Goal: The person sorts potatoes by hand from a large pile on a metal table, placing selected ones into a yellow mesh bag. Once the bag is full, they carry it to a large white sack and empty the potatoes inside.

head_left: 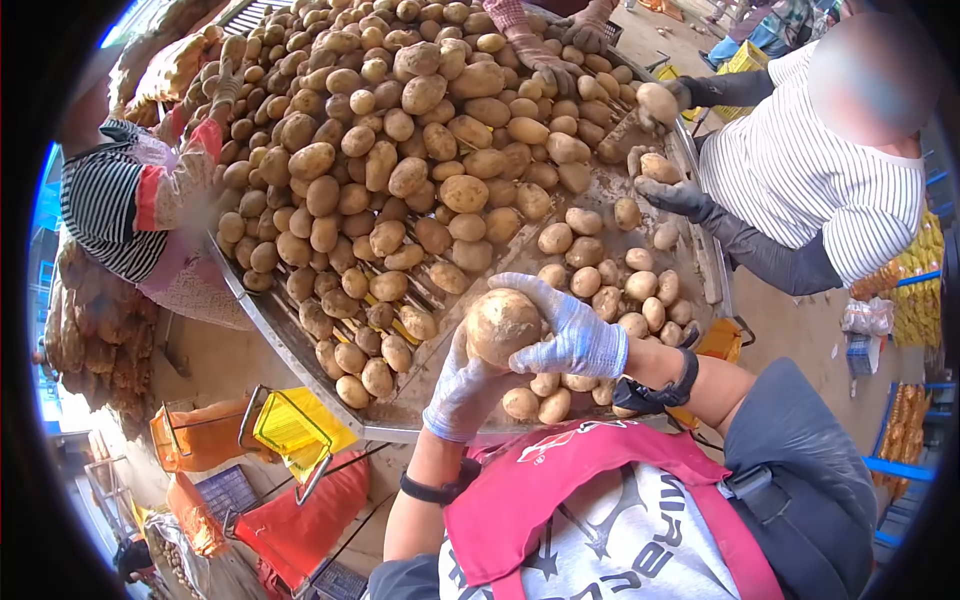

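From the head view, both of the person's gloved hands meet around one large potato, held above the near edge of the table. The left hand cups it from below and the left side; the right hand closes on it from the right, thumb across the lower front and fingers over the top. Two hands are probably used because the potato is too broad and round for a secure grip with one; the cupped palm seems to take the weight while the other hand steadies it.

Toward the left and far edges spreads a deep heap of potatoes, partly over slats. Smaller potatoes sit in a looser group by the near right corner, beside the right hand. The table's raised rim presumably stops them rolling off.

At the right edge, a co-worker in a striped top holds potatoes in dark-gloved hands. Another co-worker leans in at the left edge, and other gloved hands reach over the far edge.

Below the near left edge stand a yellow bag on a frame, an orange one and a red one. Stuffed sacks pile up at left; blue racks stand at right.
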A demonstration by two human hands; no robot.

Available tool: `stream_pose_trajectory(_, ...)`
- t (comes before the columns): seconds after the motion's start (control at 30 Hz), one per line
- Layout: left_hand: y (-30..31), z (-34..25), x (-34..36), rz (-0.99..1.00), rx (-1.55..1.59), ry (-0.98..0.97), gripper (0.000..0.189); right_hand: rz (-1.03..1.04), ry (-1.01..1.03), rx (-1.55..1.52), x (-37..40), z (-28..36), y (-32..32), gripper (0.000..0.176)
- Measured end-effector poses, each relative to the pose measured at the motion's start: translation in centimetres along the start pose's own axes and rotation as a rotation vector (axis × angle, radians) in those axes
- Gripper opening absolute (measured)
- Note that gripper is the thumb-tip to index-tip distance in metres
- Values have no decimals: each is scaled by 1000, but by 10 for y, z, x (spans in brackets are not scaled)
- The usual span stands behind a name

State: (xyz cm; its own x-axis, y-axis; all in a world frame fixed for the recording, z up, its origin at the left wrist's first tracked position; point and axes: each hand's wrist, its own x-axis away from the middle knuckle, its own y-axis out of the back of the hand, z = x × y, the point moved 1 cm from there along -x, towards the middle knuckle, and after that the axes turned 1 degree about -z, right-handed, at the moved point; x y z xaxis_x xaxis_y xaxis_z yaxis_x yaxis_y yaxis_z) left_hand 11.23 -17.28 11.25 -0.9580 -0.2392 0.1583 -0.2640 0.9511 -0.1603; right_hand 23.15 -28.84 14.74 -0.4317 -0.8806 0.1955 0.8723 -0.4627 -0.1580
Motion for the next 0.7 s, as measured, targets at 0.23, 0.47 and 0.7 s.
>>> stream_pose_trajectory(0.23,7,21,39,259,655,-57,53,74,76,162,2,-4,-31,97)
stream_pose_trajectory(0.47,-2,13,62,101,1329,241,61,104,181,151,12,-19,-49,104)
stream_pose_trajectory(0.7,-2,33,64,194,1077,227,71,35,156,179,23,-20,-48,108)
